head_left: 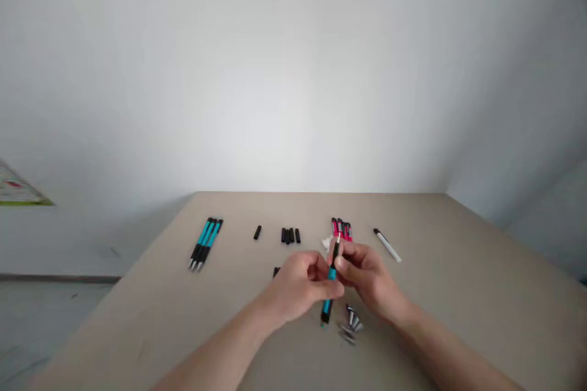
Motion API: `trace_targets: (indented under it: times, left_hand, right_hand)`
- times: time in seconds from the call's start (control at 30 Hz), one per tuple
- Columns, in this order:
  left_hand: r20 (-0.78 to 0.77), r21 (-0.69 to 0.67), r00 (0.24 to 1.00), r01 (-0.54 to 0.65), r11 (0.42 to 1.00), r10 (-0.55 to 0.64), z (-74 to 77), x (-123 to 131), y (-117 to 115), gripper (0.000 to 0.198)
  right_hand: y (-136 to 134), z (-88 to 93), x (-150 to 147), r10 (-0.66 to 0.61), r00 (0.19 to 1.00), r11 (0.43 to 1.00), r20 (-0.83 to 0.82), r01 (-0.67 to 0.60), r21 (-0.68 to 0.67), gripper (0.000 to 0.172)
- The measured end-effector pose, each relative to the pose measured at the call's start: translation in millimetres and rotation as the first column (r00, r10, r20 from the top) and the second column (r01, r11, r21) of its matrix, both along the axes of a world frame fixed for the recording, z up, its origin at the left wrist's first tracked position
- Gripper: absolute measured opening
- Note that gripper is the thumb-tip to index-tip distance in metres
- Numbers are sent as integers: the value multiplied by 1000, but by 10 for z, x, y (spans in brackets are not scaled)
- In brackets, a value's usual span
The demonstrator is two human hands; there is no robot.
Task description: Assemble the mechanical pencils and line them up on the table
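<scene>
Between my two hands is a blue and black pen [329,284], tilted with its thin pale tip pointing away from me. My left hand [302,287] pinches the blue barrel between thumb and fingers. Higher up, the fingers of my right hand [364,272] close on the black grip just below the tip. Under the pen's lower end, small silver cone-shaped pen tips [354,319] and some thin, blurred pieces [347,334] lie on the table. A dark piece [276,271] shows partly behind my left hand.
Three blue and black pens [206,243] lie side by side at the left of the table [220,330]. Black tubes [287,236] and a single one [257,232] lie mid-table. Behind my right hand are pink pieces [342,229]; a white pen [387,245] lies right. A wall [312,104] borders the back.
</scene>
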State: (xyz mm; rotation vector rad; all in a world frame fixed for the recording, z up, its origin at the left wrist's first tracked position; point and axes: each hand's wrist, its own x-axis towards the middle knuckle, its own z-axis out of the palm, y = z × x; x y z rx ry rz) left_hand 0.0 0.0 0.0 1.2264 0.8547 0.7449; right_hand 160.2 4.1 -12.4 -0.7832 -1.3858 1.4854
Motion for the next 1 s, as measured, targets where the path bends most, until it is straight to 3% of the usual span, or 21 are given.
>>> trace_targets:
  times: [0.23,0.57,0.73,0.8,0.9,1.0]
  left_hand:
    - [98,-11,984,149,989,-147,132,-5,-53,31]
    - [31,34,999,35,999,-36,-14,22,8,29]
    - [119,-21,989,86,996,-83,13,39,-23,28]
    - [155,-31,986,72,997,-66,11,37,-22,29]
    - [242,-5,969,-43,999,43,6,11,1,24]
    - [376,-16,916,-146,989,141,29,-25,28,22]
  right_hand:
    - [-47,17,-8,54,995,998,-87,-58,-38,33]
    - [-24,-17,21,42,998,999,-43,-42,13,34]
    - [-37,-6,0,33,999,999,-37,-34,-27,34]
    - [-19,-19,4,-12,1000,999,-11,12,-33,34]
    - [21,-37,19,-179,982,983,63,181,-28,34]
    - [36,-26,24,-335,908,942,252,324,84,34]
